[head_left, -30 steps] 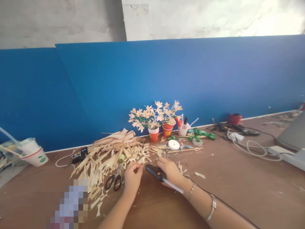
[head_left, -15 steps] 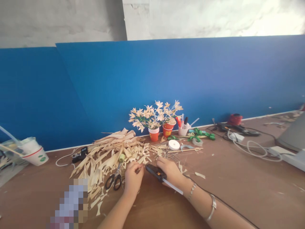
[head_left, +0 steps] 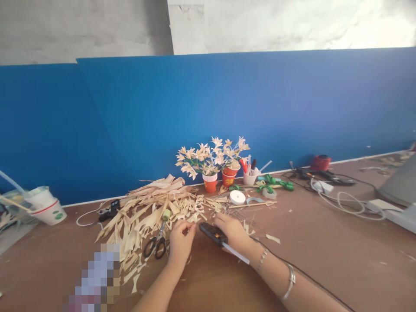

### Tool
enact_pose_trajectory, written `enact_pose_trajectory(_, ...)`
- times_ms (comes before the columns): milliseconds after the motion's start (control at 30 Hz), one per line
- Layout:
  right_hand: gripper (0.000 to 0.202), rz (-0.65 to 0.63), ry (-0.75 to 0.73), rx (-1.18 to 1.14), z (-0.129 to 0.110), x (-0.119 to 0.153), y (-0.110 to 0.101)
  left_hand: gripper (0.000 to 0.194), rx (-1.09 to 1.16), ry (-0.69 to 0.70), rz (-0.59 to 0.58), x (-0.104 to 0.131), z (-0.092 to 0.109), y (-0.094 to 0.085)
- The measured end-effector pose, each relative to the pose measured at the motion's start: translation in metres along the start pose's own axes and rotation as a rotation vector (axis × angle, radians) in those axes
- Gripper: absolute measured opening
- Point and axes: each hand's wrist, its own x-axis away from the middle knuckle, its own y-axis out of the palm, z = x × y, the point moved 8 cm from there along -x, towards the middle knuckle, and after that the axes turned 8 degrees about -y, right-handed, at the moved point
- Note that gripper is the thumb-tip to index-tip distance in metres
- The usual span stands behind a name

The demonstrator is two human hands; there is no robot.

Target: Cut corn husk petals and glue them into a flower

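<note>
Black plastic shows in your right hand (head_left: 233, 229), which is closed around a glue gun (head_left: 212, 234). The gun's front end points towards your left hand (head_left: 180, 242), just beside its fingertips. From its rear a pale glue stick (head_left: 236, 253) slants back towards you, and a dark cord (head_left: 313, 285) runs along your right forearm, past a silver bangle (head_left: 290, 281).

Your left hand is narrowed, with thumb and forefinger drawn together; you cannot tell from this view what, if anything, lies between them. Just left of that hand, scissors (head_left: 159, 238) lie with their black handles towards you. Beyond them and further left spreads a heap of pale, dry strips (head_left: 139, 223), with loose scraps trailing nearer to you.

Past your right hand, thin wires (head_left: 241, 213) lie on the brown bench (head_left: 312, 247), with a white roll (head_left: 237, 197) behind them. Further beyond both hands, pale flowers (head_left: 201, 154) stand in red paper cups (head_left: 210, 185) before a blue panel (head_left: 227, 95). Right of those cups is a white cup (head_left: 248, 178) holding pens, then a green bundle (head_left: 276, 185). Well to the right of your hands, a white cable (head_left: 339, 200) lies looped. Far to the left of them, another white cup (head_left: 53, 216) leans over, tilted.
</note>
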Motion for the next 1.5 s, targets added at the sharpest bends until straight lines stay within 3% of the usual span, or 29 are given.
enact_pose_trajectory(267,0.008,0.044,-0.164,-0.119,-0.013,0.001,-0.004,0.019,-0.021,-0.012,-0.029,0.0,-0.002,0.003)
enact_pose_trajectory(500,0.016,0.053,-0.112,-0.068,0.003,0.003,-0.005,0.024,0.017,-0.064,-0.011,-0.002,-0.006,0.0)
enact_pose_trajectory(600,0.013,0.046,-0.178,-0.128,-0.006,0.004,-0.004,0.024,0.03,-0.08,-0.011,-0.003,-0.008,-0.001)
enact_pose_trajectory(667,0.007,0.114,-0.208,-0.197,-0.011,0.005,-0.012,0.024,0.03,-0.086,-0.015,-0.004,-0.01,-0.001)
enact_pose_trajectory(733,0.006,0.248,-0.12,-0.213,0.001,0.007,-0.029,0.023,0.027,-0.094,-0.016,-0.003,-0.013,0.0)
enact_pose_trajectory(833,0.012,0.439,0.229,-0.071,0.05,0.024,-0.064,0.024,0.028,-0.092,-0.012,-0.004,-0.016,-0.001)
enact_pose_trajectory(867,0.018,0.449,0.355,0.0,0.069,0.033,-0.074,0.024,0.03,-0.092,-0.016,-0.004,-0.017,0.0)
enact_pose_trajectory(967,0.024,0.233,0.596,0.155,0.122,0.06,-0.087,0.025,0.036,-0.096,-0.023,-0.004,-0.018,0.0)
enact_pose_trajectory(1100,0.037,-0.142,0.899,0.175,0.174,0.102,-0.071,0.025,0.048,-0.099,-0.016,-0.004,-0.018,0.0)
enact_pose_trajectory(1200,0.036,-0.233,0.999,0.159,0.187,0.117,-0.061,0.024,0.052,-0.096,-0.017,-0.004,-0.017,-0.001)
enact_pose_trajectory(1333,0.04,-0.226,1.017,0.158,0.188,0.118,-0.059,0.024,0.058,-0.093,-0.014,-0.004,-0.015,-0.001)
enact_pose_trajectory(1433,0.037,-0.123,1.005,0.272,0.176,0.107,-0.071,0.024,0.056,-0.102,-0.012,-0.004,-0.013,-0.001)
enact_pose_trajectory(1500,0.03,-0.001,0.905,0.347,0.155,0.083,-0.077,0.024,0.048,-0.112,-0.013,-0.004,-0.014,0.0)
